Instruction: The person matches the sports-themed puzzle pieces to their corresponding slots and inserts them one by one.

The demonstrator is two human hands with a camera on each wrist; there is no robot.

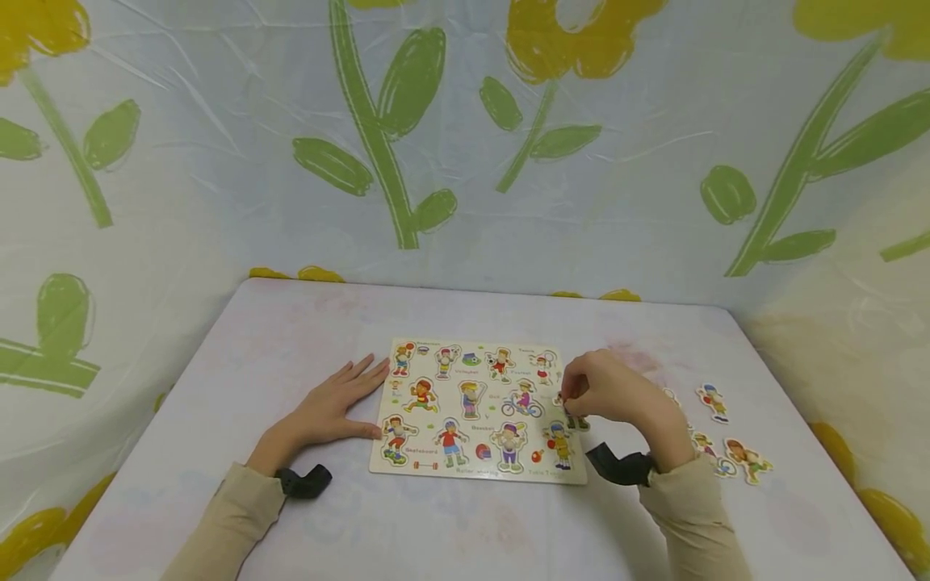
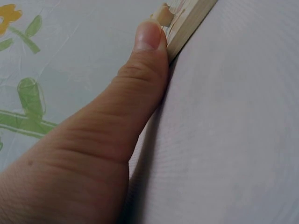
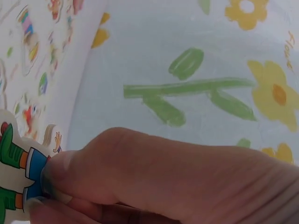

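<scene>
- One puzzle board: a flat rectangle with slightly rounded corners, pale and printed with small lettering; its side edge looks like bare wood.
- On the board's face are eleven outlined sports figures in three rows, counted four, three and four; I cannot tell which are loose pieces and which are print.
- At the board's left edge, by the thumb, stands one small rounded peg, smooth and wood-coloured.
- Over the board's right edge is one figure piece, thin, flat and cut to a curvy outline, showing green striped socks and blue shorts.
- The right hand pinches this piece between thumb and fingers.
- The left hand lies at the board's left edge, grasping nothing, fingers straight and thumb touching the edge.
- Right of the board lie at least four loose cut-outs, all flat and irregular, one partly hidden behind the right hand.
- Nearer than the board's lower corners are two beige sleeves, creased cloth.
- Under the board spreads one tablecloth, pale and smooth; beyond it hangs a wrinkled, sheeny backdrop with yellow flowers and green stems.
</scene>
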